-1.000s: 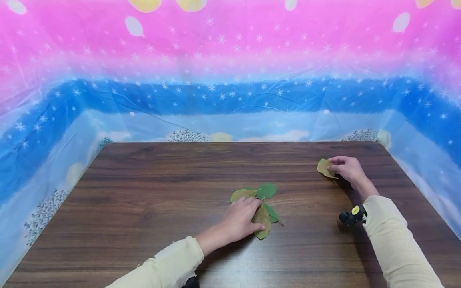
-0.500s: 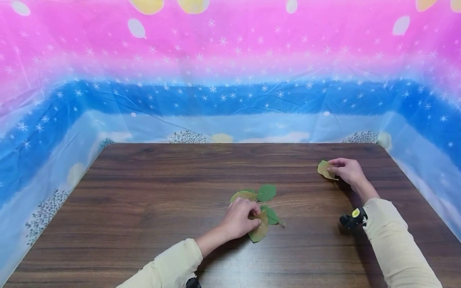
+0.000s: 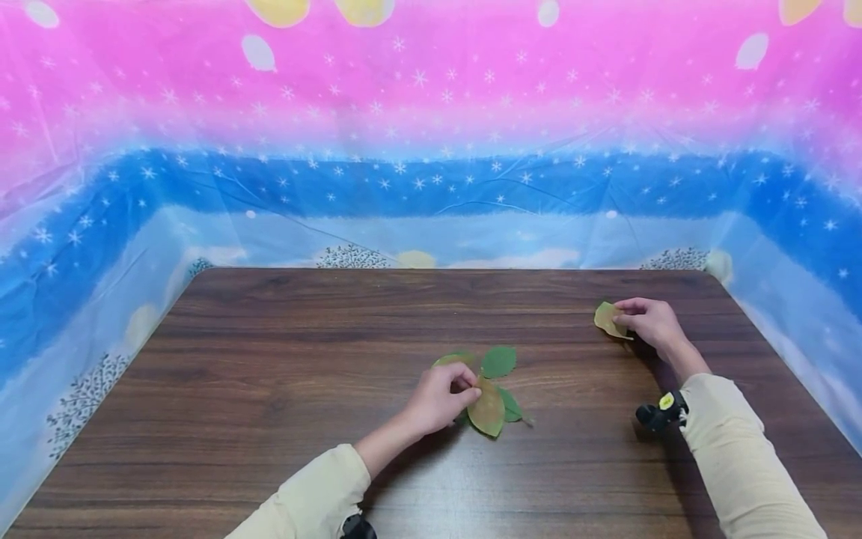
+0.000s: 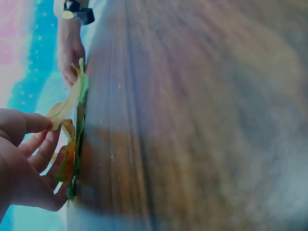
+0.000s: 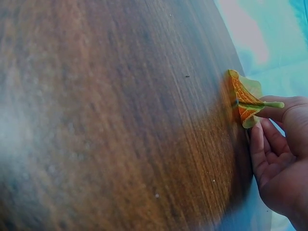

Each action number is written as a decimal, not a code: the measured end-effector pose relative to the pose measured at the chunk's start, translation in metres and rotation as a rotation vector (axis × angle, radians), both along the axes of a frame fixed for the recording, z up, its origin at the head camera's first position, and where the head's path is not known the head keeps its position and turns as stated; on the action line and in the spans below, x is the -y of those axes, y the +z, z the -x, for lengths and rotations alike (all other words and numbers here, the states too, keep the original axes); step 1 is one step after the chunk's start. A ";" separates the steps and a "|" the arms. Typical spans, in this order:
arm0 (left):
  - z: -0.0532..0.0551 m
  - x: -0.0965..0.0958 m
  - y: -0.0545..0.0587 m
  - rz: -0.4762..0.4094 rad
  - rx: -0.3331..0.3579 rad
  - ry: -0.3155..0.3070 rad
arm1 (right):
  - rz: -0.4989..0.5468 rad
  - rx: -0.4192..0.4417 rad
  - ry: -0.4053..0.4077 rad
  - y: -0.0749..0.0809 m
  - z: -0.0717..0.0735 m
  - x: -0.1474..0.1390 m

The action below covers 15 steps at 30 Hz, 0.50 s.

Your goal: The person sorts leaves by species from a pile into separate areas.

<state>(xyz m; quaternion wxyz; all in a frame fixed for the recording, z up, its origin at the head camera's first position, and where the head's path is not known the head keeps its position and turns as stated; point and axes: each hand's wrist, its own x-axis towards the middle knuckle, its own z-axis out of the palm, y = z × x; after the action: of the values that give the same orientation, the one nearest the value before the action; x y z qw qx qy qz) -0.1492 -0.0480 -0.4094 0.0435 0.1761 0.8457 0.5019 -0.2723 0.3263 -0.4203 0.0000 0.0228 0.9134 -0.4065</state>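
Observation:
Near the middle of the table my left hand (image 3: 439, 397) pinches a yellowish-green leaf (image 3: 488, 410) between thumb and forefinger. The left wrist view has this leaf (image 4: 66, 107) tilted up over flatter leaves (image 4: 81, 113). Around it on the table lie a green leaf (image 3: 499, 361), a second green leaf (image 3: 509, 404) to the right, and a yellowish leaf (image 3: 454, 358) partly hidden behind the fingers. At the far right, my right hand (image 3: 653, 322) pinches another yellowish-green leaf (image 3: 609, 322). In the right wrist view that leaf (image 5: 246, 98) is curved, its stem pointing towards the hand.
A dark wood-grain table (image 3: 303, 337) carries everything. Behind it and along its sides hangs a pink and blue snowflake-patterned cloth (image 3: 431, 180). A black wrist device (image 3: 660, 413) is strapped at the right sleeve.
My left hand has gone from lying over the leaves to pinching one by its end, and has drawn slightly left. The right hand keeps its leaf in about the same place.

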 end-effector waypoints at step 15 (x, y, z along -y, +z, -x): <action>0.010 0.002 0.005 -0.139 -0.007 0.088 | -0.005 -0.018 0.012 -0.001 -0.001 0.001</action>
<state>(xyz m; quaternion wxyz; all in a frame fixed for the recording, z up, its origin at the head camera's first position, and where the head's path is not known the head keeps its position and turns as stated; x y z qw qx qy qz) -0.1591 -0.0498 -0.4044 0.0061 0.1429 0.8160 0.5601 -0.2712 0.3256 -0.4213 -0.0059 0.0134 0.9145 -0.4044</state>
